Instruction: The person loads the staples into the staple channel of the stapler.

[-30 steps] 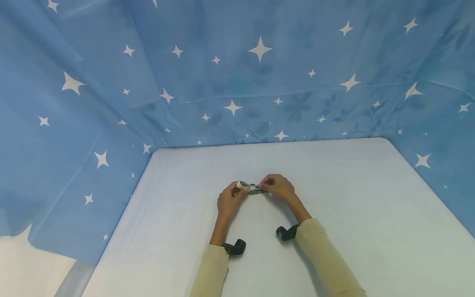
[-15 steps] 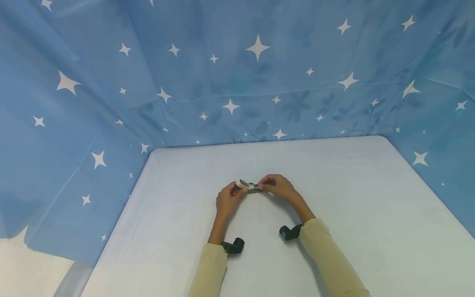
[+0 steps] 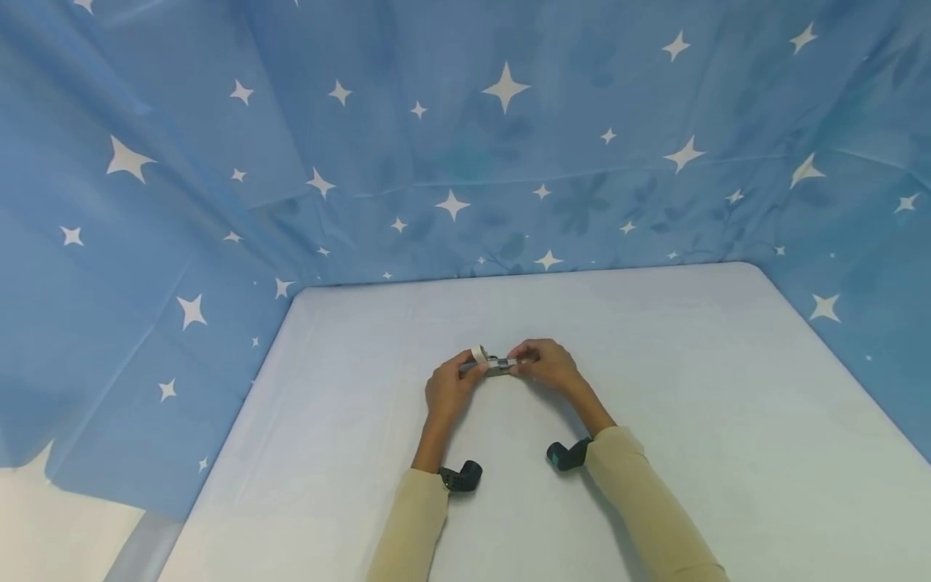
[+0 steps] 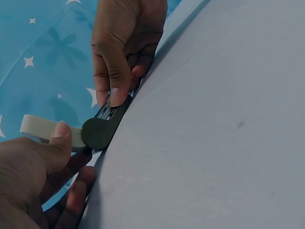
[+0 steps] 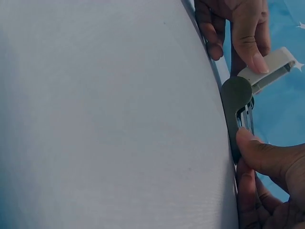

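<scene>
Both hands hold a small stapler (image 3: 500, 369) over the middle of the white table. It has a dark green base (image 5: 231, 102) with a rounded pivot end, a cream cover (image 4: 40, 128) swung up, and a bare metal rail (image 5: 245, 117) between them. With thumb and fingers, the left hand (image 3: 447, 394) pinches the cover close to the pivot. The right hand (image 3: 550, 368) pinches the other end at the metal rail and base, its thumb on the rail. Its fingertips hide that far end, so what lies inside the rail cannot be made out.
A white-covered table (image 3: 655, 347) spreads under both arms. Blue curtains with white stars (image 3: 465, 162) hang behind it and along both sides. Dark wrist cameras (image 3: 461, 476) sit on both forearms, close above the cloth.
The cream cover has tilted more upright in the left hand, showing more of the metal rail. The right hand keeps its pinch on the far end, nearly in place.
</scene>
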### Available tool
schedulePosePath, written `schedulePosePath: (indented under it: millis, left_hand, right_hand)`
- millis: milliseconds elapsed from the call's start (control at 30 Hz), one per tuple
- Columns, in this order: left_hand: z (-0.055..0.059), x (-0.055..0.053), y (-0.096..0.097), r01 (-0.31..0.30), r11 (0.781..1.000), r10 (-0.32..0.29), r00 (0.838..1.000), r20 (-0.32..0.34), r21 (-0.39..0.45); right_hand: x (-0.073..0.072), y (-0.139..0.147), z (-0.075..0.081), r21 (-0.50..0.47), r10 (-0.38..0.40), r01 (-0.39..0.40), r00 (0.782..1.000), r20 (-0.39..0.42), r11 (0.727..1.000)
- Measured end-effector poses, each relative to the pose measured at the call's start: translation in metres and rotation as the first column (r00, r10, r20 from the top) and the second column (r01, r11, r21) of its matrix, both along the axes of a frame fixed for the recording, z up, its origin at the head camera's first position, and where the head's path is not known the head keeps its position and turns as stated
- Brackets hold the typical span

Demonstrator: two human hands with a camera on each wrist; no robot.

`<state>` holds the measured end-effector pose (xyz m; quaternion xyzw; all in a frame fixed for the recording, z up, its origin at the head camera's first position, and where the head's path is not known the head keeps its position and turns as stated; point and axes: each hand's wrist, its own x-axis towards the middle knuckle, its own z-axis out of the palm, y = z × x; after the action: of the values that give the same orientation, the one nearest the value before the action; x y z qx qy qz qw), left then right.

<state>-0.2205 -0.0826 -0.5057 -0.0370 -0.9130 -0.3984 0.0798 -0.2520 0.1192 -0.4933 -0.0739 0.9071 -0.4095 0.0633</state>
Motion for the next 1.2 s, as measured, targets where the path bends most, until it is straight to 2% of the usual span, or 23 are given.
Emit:
schedulePosePath:
  millis: [167,333,400,500,567,600,633,700,767,833,900,967,1067,1200]
  left_hand:
    - [0.004,-0.002,0.002,0.046,0.996,-0.049,0.998,-0.034,-0.081]
    - [0.016,-0.004,0.011,0.058,0.977,-0.070,0.996,-0.054,-0.203]
    - [0.021,-0.005,0.016,0.049,0.956,-0.069,0.996,-0.059,-0.289]
    - [0.026,-0.006,0.023,0.053,0.912,-0.084,0.995,-0.058,-0.408]
    - [0.027,-0.007,0.027,0.060,0.888,-0.097,0.993,-0.059,-0.455]
    - [0.027,-0.007,0.028,0.064,0.885,-0.103,0.993,-0.059,-0.462]
    - [0.026,-0.007,0.029,0.065,0.888,-0.103,0.993,-0.058,-0.455]
    - [0.022,-0.008,0.029,0.071,0.917,-0.099,0.994,-0.053,-0.393]
    - [0.015,-0.009,0.025,0.079,0.956,-0.096,0.994,-0.047,-0.283]
    - [0.008,-0.010,0.021,0.096,0.982,-0.105,0.993,-0.050,-0.164]
    - [0.002,-0.012,0.017,0.123,0.989,-0.128,0.990,-0.062,-0.077]
    - [-0.002,-0.013,0.015,0.137,0.990,-0.139,0.988,-0.072,-0.033]
    - [-0.004,-0.014,0.015,0.137,0.990,-0.137,0.988,-0.072,-0.017]
    - [-0.006,-0.013,0.017,0.103,0.994,-0.105,0.992,-0.069,-0.020]
  right_hand:
    - [0.000,-0.002,0.000,0.006,-0.018,0.018,1.000,-0.005,1.000]
    - [0.000,-0.001,0.002,0.013,-0.018,0.018,1.000,-0.012,1.000]
    - [0.000,0.000,0.002,0.013,-0.019,0.019,1.000,-0.009,1.000]
    - [0.000,0.000,0.001,0.023,-0.023,0.024,0.999,-0.022,0.999]
    - [0.000,0.000,0.000,0.031,-0.024,0.025,0.999,-0.036,0.999]
    - [0.000,0.000,0.000,0.037,-0.022,0.024,0.999,-0.044,0.999]
    - [0.000,0.000,0.000,0.039,-0.024,0.026,0.999,-0.048,0.999]
    - [0.000,0.001,-0.001,0.047,-0.018,0.020,0.998,-0.053,0.999]
    - [-0.001,0.001,-0.001,0.050,-0.006,0.008,0.999,-0.041,0.999]
    - [-0.001,0.002,-0.001,0.039,0.017,-0.016,1.000,-0.027,0.999]
    - [-0.002,0.004,0.000,0.009,0.046,-0.046,0.999,0.003,0.999]
    - [-0.003,0.008,0.002,-0.042,0.094,-0.092,0.995,0.032,0.995]
    - [-0.003,0.012,0.003,-0.107,0.148,-0.140,0.987,0.069,0.984]
    - [-0.004,0.012,0.003,-0.110,0.133,-0.123,0.987,0.090,0.986]
